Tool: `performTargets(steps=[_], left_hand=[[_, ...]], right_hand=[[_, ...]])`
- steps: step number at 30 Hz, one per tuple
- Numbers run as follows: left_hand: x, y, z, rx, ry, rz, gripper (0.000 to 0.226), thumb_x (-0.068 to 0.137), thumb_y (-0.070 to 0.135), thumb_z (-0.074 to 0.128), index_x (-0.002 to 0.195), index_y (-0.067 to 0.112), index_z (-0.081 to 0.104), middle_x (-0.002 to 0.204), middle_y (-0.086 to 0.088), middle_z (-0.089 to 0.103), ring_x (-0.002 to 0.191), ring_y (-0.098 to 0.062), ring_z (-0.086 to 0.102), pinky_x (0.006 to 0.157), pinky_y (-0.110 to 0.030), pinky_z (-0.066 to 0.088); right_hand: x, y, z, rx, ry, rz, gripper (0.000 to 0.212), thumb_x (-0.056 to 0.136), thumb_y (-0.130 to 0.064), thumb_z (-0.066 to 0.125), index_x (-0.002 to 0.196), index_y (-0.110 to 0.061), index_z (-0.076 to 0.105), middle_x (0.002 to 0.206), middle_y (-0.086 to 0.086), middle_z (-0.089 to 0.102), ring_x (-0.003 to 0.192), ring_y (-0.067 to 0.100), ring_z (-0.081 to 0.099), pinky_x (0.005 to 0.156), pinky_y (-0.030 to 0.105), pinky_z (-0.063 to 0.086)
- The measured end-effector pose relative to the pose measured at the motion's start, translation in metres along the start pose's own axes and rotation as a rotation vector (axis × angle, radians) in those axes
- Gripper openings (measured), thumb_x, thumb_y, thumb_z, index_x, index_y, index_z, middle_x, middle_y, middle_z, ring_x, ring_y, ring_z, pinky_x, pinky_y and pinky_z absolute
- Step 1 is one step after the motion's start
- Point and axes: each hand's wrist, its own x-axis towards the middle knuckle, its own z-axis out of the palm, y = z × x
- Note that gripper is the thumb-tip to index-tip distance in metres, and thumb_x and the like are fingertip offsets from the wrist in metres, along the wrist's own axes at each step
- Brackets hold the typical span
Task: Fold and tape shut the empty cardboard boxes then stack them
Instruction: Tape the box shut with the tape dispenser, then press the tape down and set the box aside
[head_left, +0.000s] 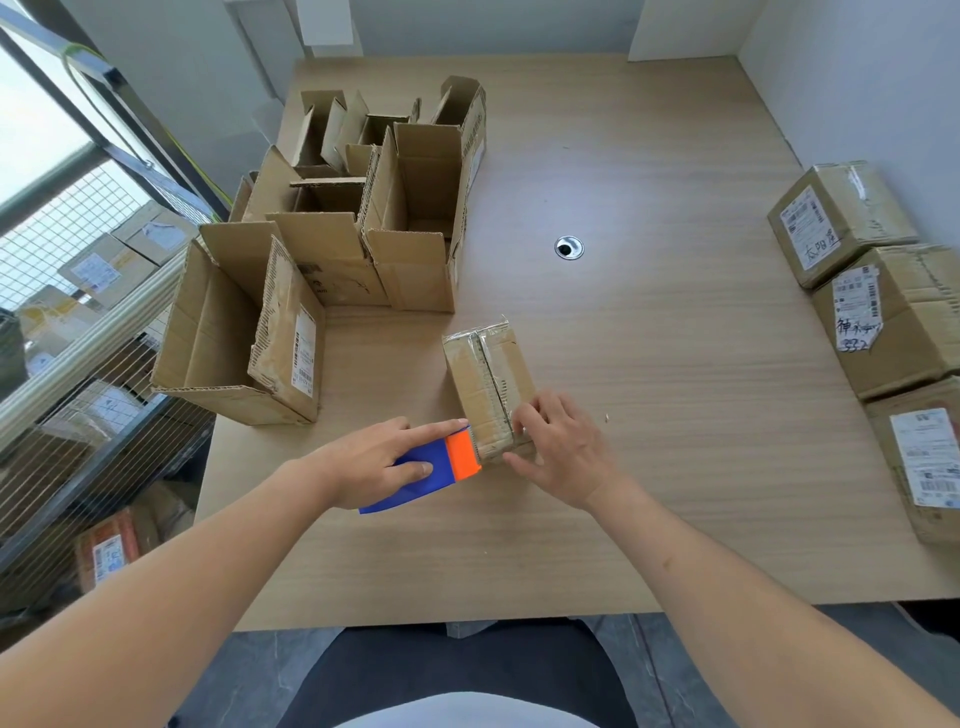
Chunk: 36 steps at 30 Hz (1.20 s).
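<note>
Frame edge crops taped boxes (930, 322); label text unreadable.

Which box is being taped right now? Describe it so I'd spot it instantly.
On the wooden table, look at the near middle, between the two hands. The small closed box lies there, the right hand resting on it and an orange-and-blue tape dispenser at its end. Unlike its neighbours, it lies alone, flaps shut.

On the table (649, 364), open boxes (332, 234) stand left, taped boxes (883, 312) right, small box (488, 384) between.

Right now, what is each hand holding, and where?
Left hand grips the tape dispenser by its blue body; right hand presses the small box at its near end.
</note>
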Motion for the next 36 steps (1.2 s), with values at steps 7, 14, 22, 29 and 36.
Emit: performTargets(steps=[7,14,22,29,36], left_hand=[[0.010,0.007,0.006,-0.040,0.001,0.015,0.064,0.106,0.043,0.043,0.143,0.078,0.004,0.102,0.005,0.048,0.090,-0.015,0.053,0.085,-0.035,0.045],[-0.009,-0.010,0.011,-0.132,-0.036,0.036,0.064,0.108,0.037,0.045,0.148,0.071,0.009,0.116,0.002,0.054,0.102,-0.016,0.053,0.098,-0.043,0.044],[-0.012,-0.016,0.022,-0.159,-0.013,-0.039,0.062,0.104,0.042,0.042,0.147,0.073,0.009,0.112,0.000,0.056,0.100,-0.020,0.054,0.097,-0.044,0.044],[0.003,-0.006,0.039,-0.294,0.028,-0.179,0.054,0.105,0.034,0.044,0.150,0.060,0.029,0.114,0.003,0.064,0.094,-0.019,0.058,0.085,-0.031,0.045],[0.013,-0.013,0.040,-0.187,0.017,-0.298,0.054,0.105,0.031,0.041,0.156,0.044,0.029,0.133,-0.004,0.059,0.107,-0.024,0.053,0.086,-0.033,0.039]], right_hand=[[0.013,-0.014,0.016,0.116,-0.163,0.154,0.069,0.103,-0.055,0.017,0.164,-0.026,0.004,0.170,0.000,-0.017,0.154,0.013,-0.022,0.127,0.038,-0.007],[0.015,-0.011,0.025,-0.079,-0.198,0.149,0.069,0.102,-0.059,0.007,0.162,-0.029,-0.008,0.169,0.005,-0.022,0.154,0.019,-0.024,0.127,0.045,-0.008],[0.017,-0.017,0.015,-0.045,-0.289,0.172,0.090,0.088,-0.082,0.006,0.160,-0.033,-0.019,0.164,0.001,-0.036,0.150,0.017,-0.033,0.124,0.042,-0.016],[0.018,-0.021,0.016,-0.134,-0.316,0.176,0.096,0.083,-0.083,0.009,0.158,-0.031,-0.024,0.162,0.003,-0.040,0.150,0.020,-0.035,0.125,0.046,-0.012],[0.019,-0.021,0.019,-0.198,-0.322,0.188,0.096,0.081,-0.079,0.004,0.157,-0.030,-0.026,0.161,0.005,-0.040,0.150,0.023,-0.034,0.126,0.049,-0.007]])
